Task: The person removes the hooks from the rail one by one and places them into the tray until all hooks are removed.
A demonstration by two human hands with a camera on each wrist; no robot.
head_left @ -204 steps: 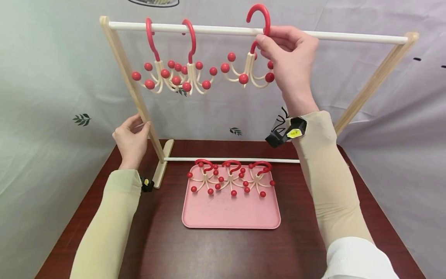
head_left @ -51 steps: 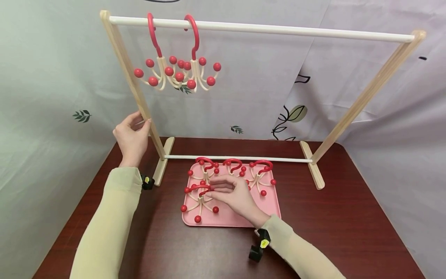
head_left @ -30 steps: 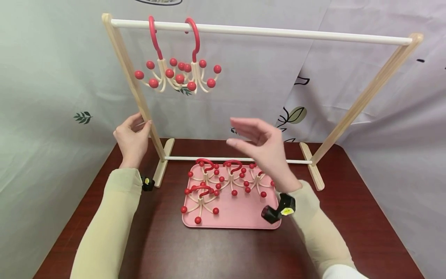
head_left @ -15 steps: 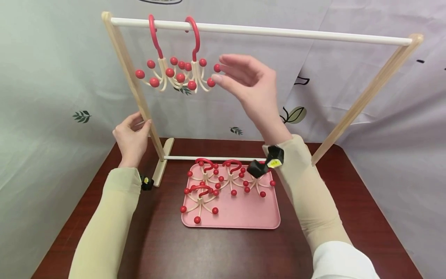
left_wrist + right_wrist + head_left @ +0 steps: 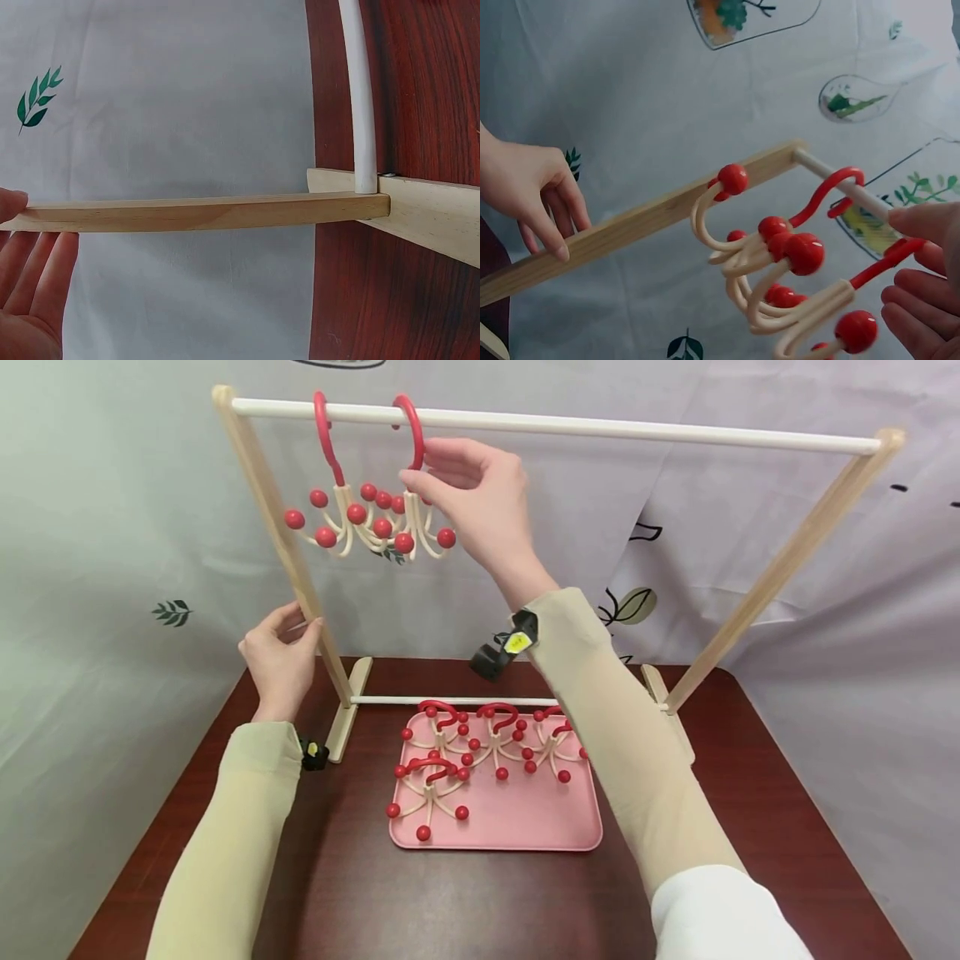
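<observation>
My left hand [image 5: 281, 664] grips the left wooden post [image 5: 264, 497] of a rack, thumb on one side and fingers on the other. The same post [image 5: 195, 214] lies between thumb and fingers in the left wrist view. Up at the white top rod [image 5: 600, 428], my right hand [image 5: 487, 502] pinches the red hook of the inner multi-arm hanger [image 5: 411, 514], which hangs over the rod. Left of it hangs a matching hanger [image 5: 342, 514]. Both have cream arms tipped with red balls, and their arms overlap. My right fingers partly hide the inner hook in the right wrist view.
A pink tray [image 5: 525, 831] on the dark red table [image 5: 420, 902] holds several more hangers [image 5: 497, 743]; my right forearm partly covers the one at the right. The right post [image 5: 787, 560] leans outward. Patterned cloth [image 5: 525, 585] stands behind.
A third hanger, earlier in my right hand at the rod, now lies at the tray's front left. My right hand has risen empty from the tray to the inner hanging hanger. Left hand unchanged.
</observation>
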